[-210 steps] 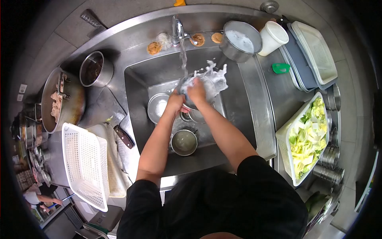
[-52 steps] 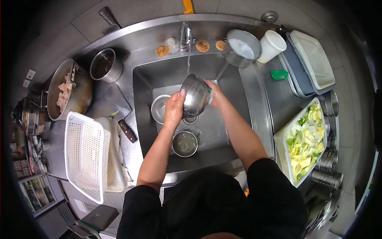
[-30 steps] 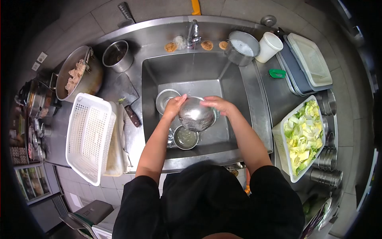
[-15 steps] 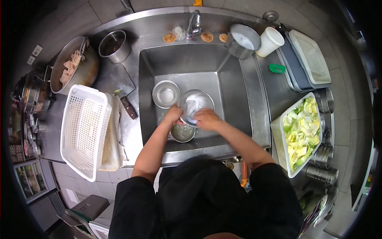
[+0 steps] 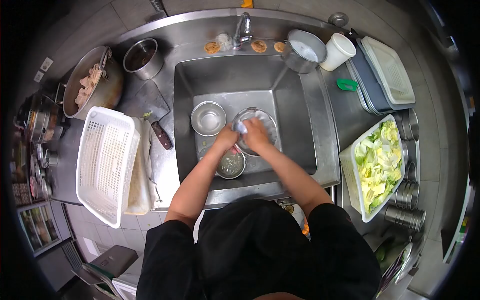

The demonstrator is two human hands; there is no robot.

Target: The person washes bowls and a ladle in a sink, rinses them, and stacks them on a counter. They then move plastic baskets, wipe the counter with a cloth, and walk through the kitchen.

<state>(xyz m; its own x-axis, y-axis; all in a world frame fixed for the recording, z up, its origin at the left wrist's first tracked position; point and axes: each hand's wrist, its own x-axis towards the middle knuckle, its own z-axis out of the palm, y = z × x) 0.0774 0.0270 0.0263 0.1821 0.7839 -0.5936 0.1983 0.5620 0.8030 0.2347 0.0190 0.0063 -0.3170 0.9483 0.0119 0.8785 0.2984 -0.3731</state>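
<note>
Far left on the tabletop (image 5: 165, 165): white slotted basket (image 5: 105, 165) lying on a cloth, a cleaver (image 5: 155, 125) just beside it, big pot of meat (image 5: 92, 82) and a small steel pot (image 5: 142, 57) behind. Down in the sink (image 5: 295, 115): empty steel bowl (image 5: 208, 118) at left, then the held steel bowl (image 5: 255, 131) dead centre, directly ahead of both hands, round so no long axis. Left hand (image 5: 226, 138) gripping its near-left rim; right hand (image 5: 256, 136) reaching inside, pressed on something pale, closed or flat cannot be told. Third bowl (image 5: 231, 164) just under the left wrist, close enough to bump. Tap (image 5: 243, 27) off behind. Right: lidded pot (image 5: 302, 50), white cup (image 5: 340, 50), cabbage tray (image 5: 377, 165).
</note>
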